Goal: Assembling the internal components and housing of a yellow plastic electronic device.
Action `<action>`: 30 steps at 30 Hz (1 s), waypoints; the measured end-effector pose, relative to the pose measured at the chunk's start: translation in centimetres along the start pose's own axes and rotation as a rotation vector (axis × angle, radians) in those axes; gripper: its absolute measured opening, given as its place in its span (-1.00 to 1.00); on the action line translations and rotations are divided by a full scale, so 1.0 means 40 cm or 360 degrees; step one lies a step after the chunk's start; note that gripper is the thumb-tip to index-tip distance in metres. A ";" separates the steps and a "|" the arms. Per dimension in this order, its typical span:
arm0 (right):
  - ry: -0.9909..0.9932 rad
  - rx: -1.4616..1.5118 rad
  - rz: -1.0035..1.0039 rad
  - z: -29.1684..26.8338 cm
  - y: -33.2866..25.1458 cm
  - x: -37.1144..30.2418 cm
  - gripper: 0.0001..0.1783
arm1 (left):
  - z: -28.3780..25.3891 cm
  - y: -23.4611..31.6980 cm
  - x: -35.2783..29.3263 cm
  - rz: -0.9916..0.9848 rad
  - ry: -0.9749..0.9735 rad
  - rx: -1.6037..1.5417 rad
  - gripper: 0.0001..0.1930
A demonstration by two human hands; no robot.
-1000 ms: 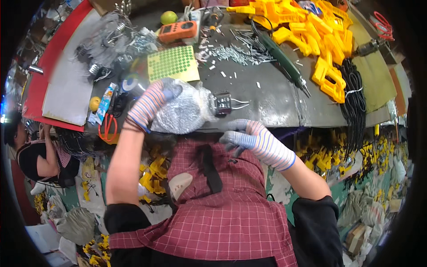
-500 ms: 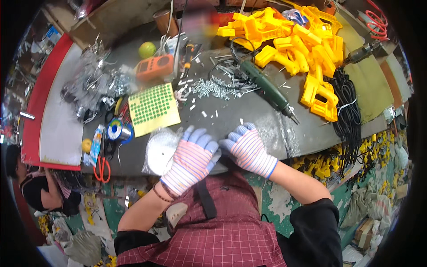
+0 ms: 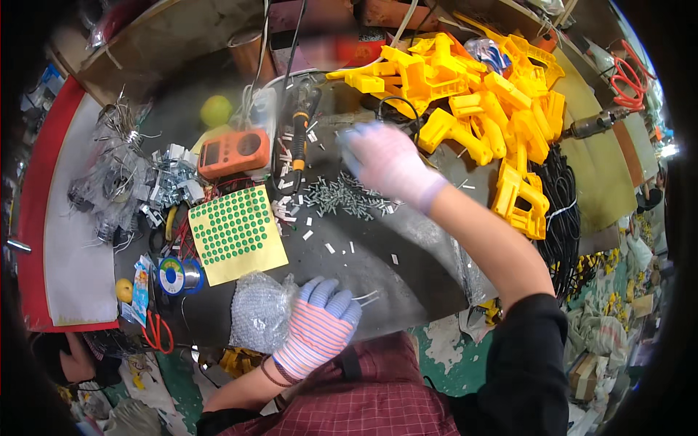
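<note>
My left hand point(image 3: 320, 320), in a striped glove, lies at the table's near edge with its fingers curled closed. Two thin white wires point(image 3: 367, 296) stick out past its fingertips; whatever they join is hidden in the hand. Against its knuckles rests a bundle of clear bubble wrap point(image 3: 258, 312). My right hand point(image 3: 389, 163), gloved alike, is stretched forward just beyond the heap of small screws point(image 3: 342, 196). Motion smears its fingers, so their hold does not show. White slips point(image 3: 307, 235) are scattered between the hands.
Yellow plastic housings point(image 3: 443, 87) pile up far right, beside black cables point(image 3: 560, 189). Left of the screws lie a soldering iron point(image 3: 299, 138), an orange multimeter point(image 3: 233, 154), a yellow sheet of green dots point(image 3: 236, 236), a solder spool point(image 3: 179, 276) and red-handled scissors point(image 3: 157, 334).
My right hand has left the near edge and reached forward over the screws; its arm now covers the green power tool. My left hand stays near the edge, and the white wires now show.
</note>
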State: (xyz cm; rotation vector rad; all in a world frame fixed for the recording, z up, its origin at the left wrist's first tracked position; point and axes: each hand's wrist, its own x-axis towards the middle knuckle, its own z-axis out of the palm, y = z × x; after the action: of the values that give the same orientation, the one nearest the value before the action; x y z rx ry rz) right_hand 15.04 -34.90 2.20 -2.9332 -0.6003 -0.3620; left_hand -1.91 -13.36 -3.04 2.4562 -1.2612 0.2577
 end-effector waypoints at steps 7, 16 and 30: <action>-0.0461 -0.0623 0.0466 0.166 0.145 0.237 -0.71 | 0.007 0.009 -0.007 -0.0023 0.0061 -0.0062 -0.79; -0.0024 -0.0092 -0.0127 0.052 0.081 0.118 -0.64 | 0.006 0.021 -0.004 -0.0071 0.0119 -0.0116 -0.83; 0.0360 0.1468 0.1133 0.011 -0.295 -0.602 -0.74 | 0.033 0.022 -0.027 -0.0032 0.0303 -0.0052 -0.76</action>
State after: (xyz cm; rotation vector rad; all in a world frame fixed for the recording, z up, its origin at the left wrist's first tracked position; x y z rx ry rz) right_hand -11.10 -32.97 -3.54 -1.9801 0.2753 -0.2271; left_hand -3.24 -13.55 -4.39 2.3522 -1.1500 0.4505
